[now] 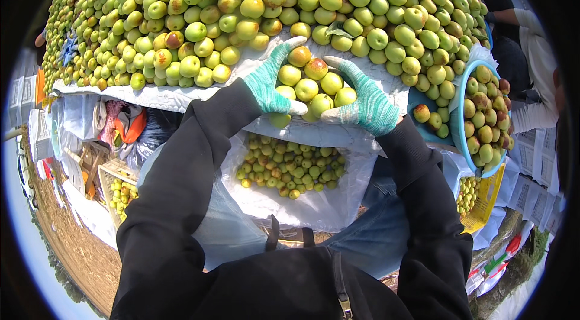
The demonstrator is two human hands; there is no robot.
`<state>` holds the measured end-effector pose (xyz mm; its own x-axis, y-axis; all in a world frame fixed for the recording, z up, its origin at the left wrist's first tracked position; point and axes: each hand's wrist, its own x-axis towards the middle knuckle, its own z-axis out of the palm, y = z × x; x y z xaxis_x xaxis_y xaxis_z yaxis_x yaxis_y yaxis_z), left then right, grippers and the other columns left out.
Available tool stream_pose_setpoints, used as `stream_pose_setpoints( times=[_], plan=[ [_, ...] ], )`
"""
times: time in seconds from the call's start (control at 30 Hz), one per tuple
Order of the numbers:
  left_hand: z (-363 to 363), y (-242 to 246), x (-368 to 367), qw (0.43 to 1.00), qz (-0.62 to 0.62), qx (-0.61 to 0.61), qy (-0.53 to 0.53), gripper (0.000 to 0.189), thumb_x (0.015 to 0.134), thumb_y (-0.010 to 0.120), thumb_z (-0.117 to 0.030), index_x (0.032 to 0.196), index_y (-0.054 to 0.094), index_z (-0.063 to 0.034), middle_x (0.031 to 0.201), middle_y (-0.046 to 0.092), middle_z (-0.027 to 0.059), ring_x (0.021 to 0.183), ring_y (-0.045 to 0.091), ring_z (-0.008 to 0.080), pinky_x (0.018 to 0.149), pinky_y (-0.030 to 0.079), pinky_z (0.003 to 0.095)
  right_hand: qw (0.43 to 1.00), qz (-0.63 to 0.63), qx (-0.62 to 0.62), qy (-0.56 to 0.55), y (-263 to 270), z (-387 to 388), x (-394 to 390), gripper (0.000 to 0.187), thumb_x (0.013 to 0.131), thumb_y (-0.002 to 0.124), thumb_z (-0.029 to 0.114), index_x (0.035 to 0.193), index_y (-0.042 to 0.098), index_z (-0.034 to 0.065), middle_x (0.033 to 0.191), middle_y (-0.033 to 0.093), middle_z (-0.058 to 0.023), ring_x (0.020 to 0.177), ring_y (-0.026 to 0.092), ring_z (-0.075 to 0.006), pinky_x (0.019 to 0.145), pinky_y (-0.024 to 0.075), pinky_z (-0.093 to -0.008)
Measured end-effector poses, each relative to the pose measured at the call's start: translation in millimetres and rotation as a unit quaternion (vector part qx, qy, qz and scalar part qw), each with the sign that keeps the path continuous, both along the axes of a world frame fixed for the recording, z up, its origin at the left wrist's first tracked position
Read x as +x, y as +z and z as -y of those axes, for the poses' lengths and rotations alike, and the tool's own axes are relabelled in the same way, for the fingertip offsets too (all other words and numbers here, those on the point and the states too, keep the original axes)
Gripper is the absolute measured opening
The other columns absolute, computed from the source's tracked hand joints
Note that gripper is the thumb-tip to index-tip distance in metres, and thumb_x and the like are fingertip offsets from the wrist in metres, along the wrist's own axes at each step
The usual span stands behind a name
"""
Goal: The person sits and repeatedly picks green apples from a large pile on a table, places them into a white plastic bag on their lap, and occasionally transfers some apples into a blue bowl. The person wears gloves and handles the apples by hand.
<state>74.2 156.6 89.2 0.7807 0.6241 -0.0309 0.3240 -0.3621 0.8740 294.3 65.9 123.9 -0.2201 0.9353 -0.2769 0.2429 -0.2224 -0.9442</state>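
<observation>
A large heap of green and reddish jujube fruits [195,32] covers the table in front of me. At its near edge, my left hand [274,82], in a teal and white knit glove, cups the left side of a small cluster of jujubes [306,89]. My right hand [364,95], gloved the same way, curves round the right side of that cluster. Both hands touch fruit on the white cloth [389,77], fingers spread. Below the cloth's edge, between my knees, a container lined with clear plastic [317,211] holds more jujubes [292,168].
A blue basin [463,125] of redder jujubes tilts at the right, above a yellow crate [491,202]. A beige crate [118,170] with fruit stands at lower left. Another person's sleeve [528,118] shows at far right. Bags hang under the table at left.
</observation>
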Motion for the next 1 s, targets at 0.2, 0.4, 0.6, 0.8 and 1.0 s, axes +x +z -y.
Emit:
stream_pose_setpoints(
  times=[0.2,0.4,0.6,0.8,1.0],
  plan=[
    [29.1,-1.9,-34.5,0.938,0.118,-0.325,-0.015,0.112,0.059,0.087,-0.021,0.146,0.019,-0.0095,0.137,0.042,0.0127,0.126,0.045,0.0249,0.106,0.038,0.0415,0.991,0.038,0.038,0.125,6.2,29.3,-7.9,0.092,0.063,0.086,0.032,0.139,0.041,0.0069,0.125,0.056,-0.0135,0.116,0.053,-0.0239,0.1,0.0416,-0.0361],
    [45.0,23.2,-39.2,0.946,-0.083,-0.267,-0.163,0.056,0.075,0.078,-0.02,0.123,0.057,-0.0031,0.116,0.061,0.0092,0.114,0.054,0.0173,0.098,0.043,0.0346,0.979,0.049,-0.006,0.195,3.6,46.7,-28.8,0.056,0.074,0.08,0.036,0.12,0.062,0.0087,0.123,0.057,-0.0147,0.111,0.056,-0.0292,0.099,0.0427,-0.0384],
    [5.2,26.7,-25.6,0.957,0.024,0.183,0.225,0.041,0.084,0.068,-0.012,0.122,0.056,-0.0038,0.123,0.054,0.0133,0.115,0.053,0.0239,0.097,0.044,0.0348,0.996,0.079,-0.047,0.0,35.0,32.7,-14.9,0.022,0.084,0.069,0.02,0.097,0.07,0.0026,0.081,0.07,-0.0086,0.075,0.065,-0.0157,0.076,0.0519,-0.0283],
    [-43.2,7.5,11.0,0.915,-0.121,0.28,0.265,0.073,0.072,0.079,-0.029,0.136,0.045,-0.0193,0.139,0.034,0.0171,0.128,0.04,0.0346,0.105,0.039,0.0406,0.976,0.151,0.095,-0.122,26.0,7.2,-13.0,0.035,0.08,0.068,0.011,0.113,0.062,0.0038,0.103,0.064,-0.0108,0.089,0.063,-0.0188,0.079,0.0519,-0.0287],
    [-58.8,18.3,35.0,0.938,-0.166,0.209,0.221,0.07,0.07,0.077,-0.044,0.131,0.052,-0.0188,0.14,0.032,0.0216,0.122,0.046,0.0375,0.102,0.043,0.0403,0.92,0.322,0.188,-0.126,11.4,-21.4,3.2,0.074,0.065,0.071,0.003,0.133,0.043,0.0075,0.132,0.046,-0.0181,0.124,0.044,-0.0349,0.106,0.038,-0.0395]
  ],
)
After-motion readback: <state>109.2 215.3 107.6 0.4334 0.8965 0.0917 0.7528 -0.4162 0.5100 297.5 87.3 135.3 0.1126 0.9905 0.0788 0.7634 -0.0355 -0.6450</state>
